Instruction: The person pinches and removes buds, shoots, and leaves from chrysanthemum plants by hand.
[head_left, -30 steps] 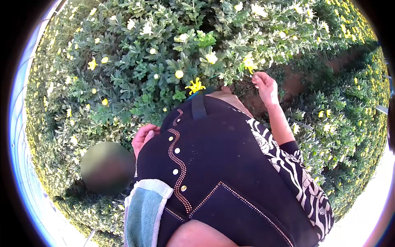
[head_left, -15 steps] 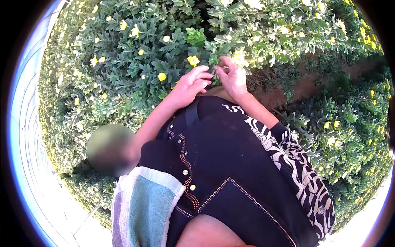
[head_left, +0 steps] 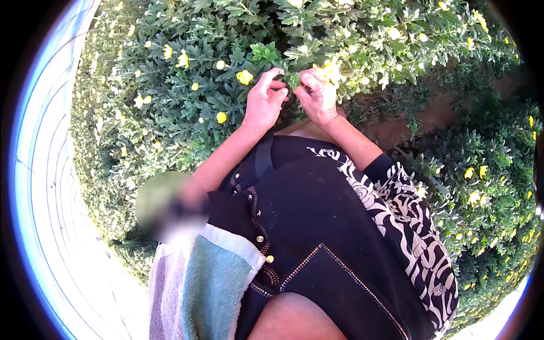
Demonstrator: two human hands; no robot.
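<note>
Beside a leafy green shoot (head_left: 293,80), my left hand (head_left: 263,105) has its fingers apart and curved, with nothing visible in them. On the shoot's other side, my right hand (head_left: 319,99) pinches at the leaves with thumb and forefinger. A bunch of yellow flowers (head_left: 330,72) shows right behind the right hand's knuckles; whether it touches them I cannot tell. Close to the left fingertips a yellow bloom (head_left: 245,77) stands on the plant. Lower down is a round yellow bud (head_left: 221,117).
Dense green bushes (head_left: 170,85) with yellow flowers and pale buds surround the hands. A strip of brown soil (head_left: 419,122) runs to the right, with another flowering row (head_left: 481,192) beyond it. A striped towel (head_left: 218,283) hangs at the lower left.
My left hand has risen and turned more upright, its fingers now near the shoot. The right hand has closed in on the leaves. The view has shifted slightly.
</note>
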